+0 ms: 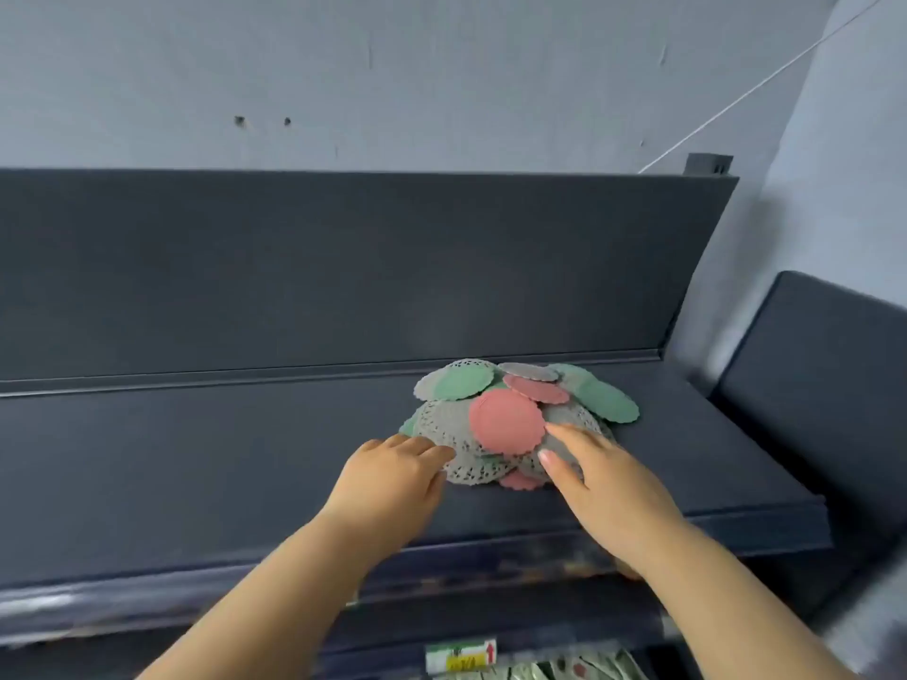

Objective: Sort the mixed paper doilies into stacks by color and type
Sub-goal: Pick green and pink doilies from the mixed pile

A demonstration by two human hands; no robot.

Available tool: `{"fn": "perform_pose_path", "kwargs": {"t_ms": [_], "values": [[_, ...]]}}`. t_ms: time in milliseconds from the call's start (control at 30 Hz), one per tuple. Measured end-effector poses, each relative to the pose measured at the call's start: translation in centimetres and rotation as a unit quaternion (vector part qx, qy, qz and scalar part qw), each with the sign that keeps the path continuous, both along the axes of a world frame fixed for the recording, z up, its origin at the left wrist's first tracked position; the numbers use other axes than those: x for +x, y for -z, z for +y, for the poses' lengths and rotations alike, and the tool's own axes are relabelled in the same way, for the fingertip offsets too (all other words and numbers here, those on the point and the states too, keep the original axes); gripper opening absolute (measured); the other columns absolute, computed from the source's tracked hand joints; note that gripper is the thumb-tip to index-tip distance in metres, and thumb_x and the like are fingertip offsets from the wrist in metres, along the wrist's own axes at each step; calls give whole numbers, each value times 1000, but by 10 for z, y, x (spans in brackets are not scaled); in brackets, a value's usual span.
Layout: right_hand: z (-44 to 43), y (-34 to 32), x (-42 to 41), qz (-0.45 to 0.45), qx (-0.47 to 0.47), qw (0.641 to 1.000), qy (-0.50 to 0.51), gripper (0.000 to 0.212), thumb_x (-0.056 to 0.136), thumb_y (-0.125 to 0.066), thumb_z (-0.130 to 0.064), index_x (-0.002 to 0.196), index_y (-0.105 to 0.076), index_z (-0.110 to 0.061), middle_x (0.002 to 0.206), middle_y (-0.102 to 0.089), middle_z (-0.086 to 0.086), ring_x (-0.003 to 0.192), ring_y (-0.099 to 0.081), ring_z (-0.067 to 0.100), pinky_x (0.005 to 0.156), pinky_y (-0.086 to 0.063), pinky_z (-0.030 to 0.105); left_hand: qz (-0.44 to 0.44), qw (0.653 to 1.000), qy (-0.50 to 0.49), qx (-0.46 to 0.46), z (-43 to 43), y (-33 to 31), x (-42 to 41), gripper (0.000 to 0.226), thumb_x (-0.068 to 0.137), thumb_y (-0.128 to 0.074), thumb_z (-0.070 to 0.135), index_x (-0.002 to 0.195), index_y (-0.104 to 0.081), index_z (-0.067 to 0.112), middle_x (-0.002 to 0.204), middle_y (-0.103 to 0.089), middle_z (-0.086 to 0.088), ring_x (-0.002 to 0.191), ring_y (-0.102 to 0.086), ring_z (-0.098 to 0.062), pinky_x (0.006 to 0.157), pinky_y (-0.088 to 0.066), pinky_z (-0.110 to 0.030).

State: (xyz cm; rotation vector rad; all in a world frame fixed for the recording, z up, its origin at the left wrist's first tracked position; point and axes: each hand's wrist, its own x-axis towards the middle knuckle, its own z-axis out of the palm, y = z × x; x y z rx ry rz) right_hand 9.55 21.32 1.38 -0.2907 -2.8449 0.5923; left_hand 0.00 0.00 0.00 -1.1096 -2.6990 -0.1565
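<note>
Barely begun, by the look of it: no separate stacks anywhere on the dark shelf [245, 458], only one mixed pile of doilies [522, 414]. Left to do, seemingly all of it: pulling apart pink, green and grey, plain and lace, then stacking each kind on its own.

Nearest, at the bottom edge: a labelled box [461, 655], partly cut off, contents too blurred to name.

Next out, over the shelf: left hand [392, 478], fingers nearly straight, holding nothing, fingertips touching the near left rim of the pile at a grey lace doily [441, 427]. Then right hand [603, 488]: spread and flat, clamped on nothing, lying on the near right side of the pile, forefinger just beside the edge of the top pink doily [505, 427]. Hands apart, with the near part of the pile between them. At the pile's nearest edge, between the two hands: a smaller pink doily [520, 481] poking out from under the grey ones.

Farther: the rest of the pile, spreading beyond both hands, right of the shelf's middle. Behind the top pink one, a second pink doily [537, 389]; green doilies [464, 385] at far left and far right. Far rim of the pile close to the upright back panel [343, 267]. Beyond that, a pale wall [392, 66].
</note>
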Motion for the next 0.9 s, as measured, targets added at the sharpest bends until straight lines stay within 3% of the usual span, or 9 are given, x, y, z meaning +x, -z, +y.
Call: {"fn": "perform_pose_path", "kwargs": {"t_ms": [200,400,533,733,800,867,900], "values": [[76,12,-72,-10,-13,1000,-19,45,94,-33,-46,138,-29,-36,145,-32,-15,129,-34,9,96,-37,29,-11,999,-23,46,74,1,-61,37,95,-37,29,129,-50,32,126,-54,14,117,-48,-12,92,-39,-27],[102,33,-119,-15,-29,996,-79,47,94,-41,-34,139,-31,-31,147,-29,-15,133,-27,5,105,-27,25,-64,992,-112,20,107,20,-102,42,99,-29,35,141,-32,32,150,-31,6,136,-29,-15,100,-41,-33],[103,44,-135,-32,-31,992,-119,46,94,-41,-36,139,-32,-32,150,-21,-17,136,-19,2,106,-23,23,-104,986,-126,11,103,27,-119,41,99,-35,26,139,-35,29,141,-43,9,128,-40,-16,94,-45,-34],[96,42,-144,6,34,990,-134,42,98,-32,-32,138,-36,-22,149,-30,-5,136,-25,8,106,-25,21,-59,991,-117,-10,96,30,-127,39,94,-39,19,132,-42,31,131,-51,14,119,-48,-13,87,-48,-32],[95,39,-144,30,46,990,-126,40,98,-31,-27,136,-40,-20,143,-42,-2,128,-40,10,98,-36,21,-54,990,-131,-23,98,29,-128,36,94,-39,16,128,-44,26,126,-54,9,116,-48,-15,84,-49,-34],[94,34,-144,60,31,992,-110,37,97,-34,-23,132,-46,-19,119,-62,0,93,-60,13,69,-46,19,-47,988,-145,-16,100,28,-127,30,93,-39,15,122,-47,20,120,-56,4,113,-48,-16,82,-49,-33],[93,32,-143,77,19,991,-105,35,97,-36,-23,129,-50,-19,102,-65,1,75,-57,12,56,-41,20,-44,988,-147,-4,100,27,-126,29,94,-39,15,121,-48,18,118,-57,2,111,-49,-17,82,-47,-33]]}}
